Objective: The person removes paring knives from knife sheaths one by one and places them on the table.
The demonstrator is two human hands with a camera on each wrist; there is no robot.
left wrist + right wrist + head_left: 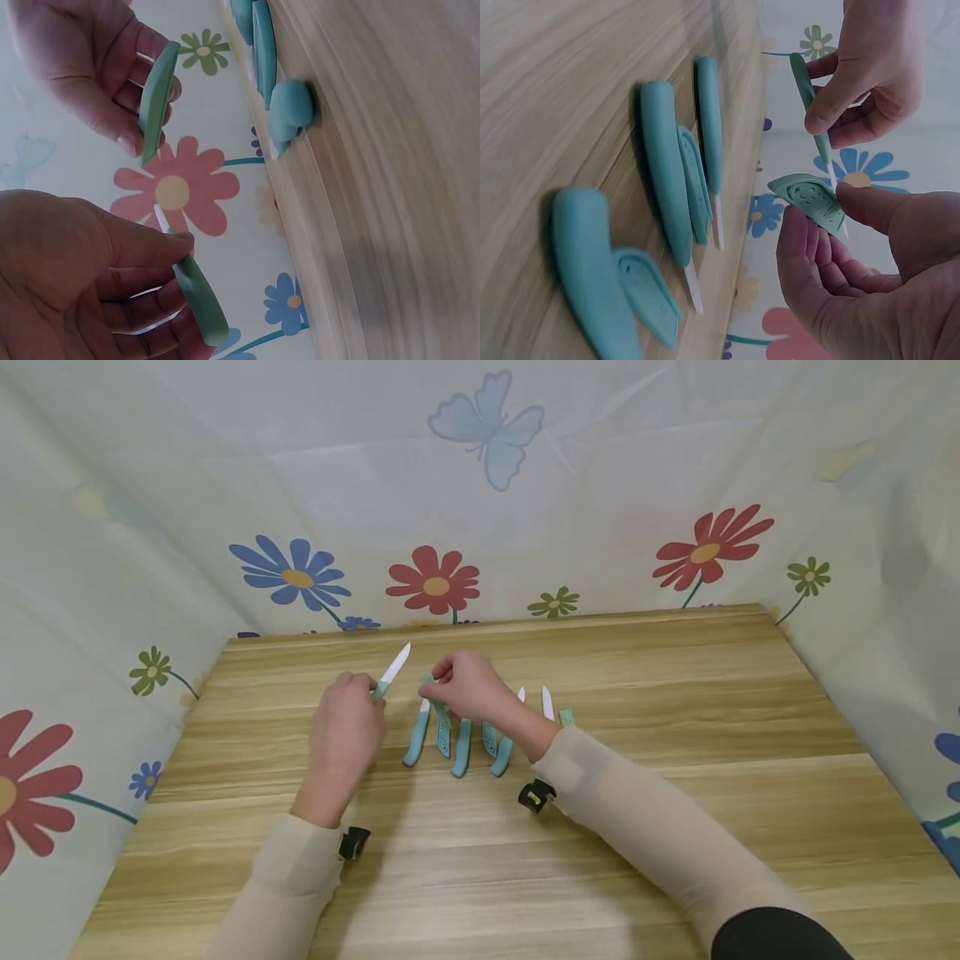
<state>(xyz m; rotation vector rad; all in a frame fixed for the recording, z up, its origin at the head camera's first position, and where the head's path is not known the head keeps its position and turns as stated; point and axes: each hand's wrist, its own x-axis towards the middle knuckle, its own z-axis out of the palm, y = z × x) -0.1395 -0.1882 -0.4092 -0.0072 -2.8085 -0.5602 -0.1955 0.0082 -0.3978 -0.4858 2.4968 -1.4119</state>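
My left hand (345, 727) grips a small knife (199, 296) by its green handle, the white blade (396, 664) pointing up and away. My right hand (472, 685) pinches a green blade sheath (810, 199) between thumb and fingers. In the head view, knife and sheath are held a short way apart. Below the right hand lie blue-handled knives with white blades: one knife (417, 739) on the left, another knife (462, 752) in the middle, a third knife (504, 756) to the right. Blue sheaths (649, 296) lie between them.
Right of the blue knives, another white blade (547, 703) points away, its handle hidden by my right forearm. A green sheath (566, 717) lies beside it. The wooden table (712, 693) ends at a flower-printed curtain (600, 485) behind.
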